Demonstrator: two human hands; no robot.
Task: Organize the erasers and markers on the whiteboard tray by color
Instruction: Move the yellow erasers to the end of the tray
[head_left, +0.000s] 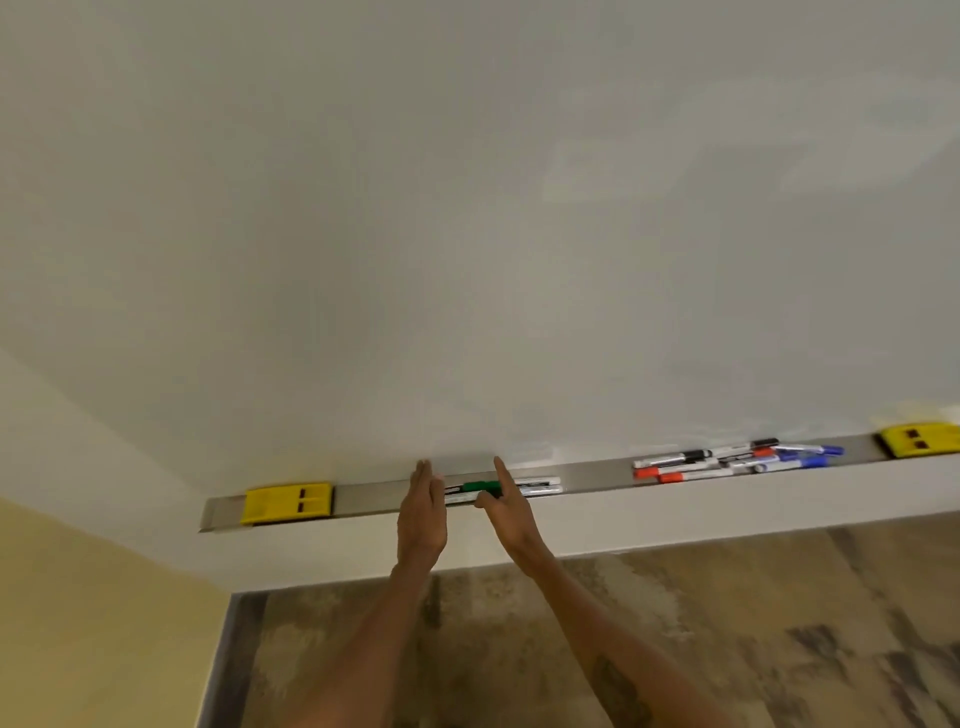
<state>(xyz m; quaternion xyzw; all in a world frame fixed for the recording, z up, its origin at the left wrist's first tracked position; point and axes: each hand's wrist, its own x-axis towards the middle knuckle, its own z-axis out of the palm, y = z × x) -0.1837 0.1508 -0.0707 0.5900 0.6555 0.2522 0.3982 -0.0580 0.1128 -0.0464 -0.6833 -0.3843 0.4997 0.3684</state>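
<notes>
A long metal tray (374, 496) runs under the whiteboard. Green-capped markers (483, 488) lie in its middle, between my two hands. My left hand (423, 512) stands edge-on with straight fingers at the markers' left end. My right hand (506, 506) has its index finger straight up against the tray and its thumb touching the green caps. A yellow eraser (288, 502) sits at the tray's left end, a second yellow eraser (919, 439) at the far right. A mixed pile of black, red and blue markers (737, 461) lies right of centre.
The whiteboard (467, 208) fills the upper view. A yellow wall (78, 623) lies at the lower left. Patterned brown floor (675, 623) shows below the board's lower frame.
</notes>
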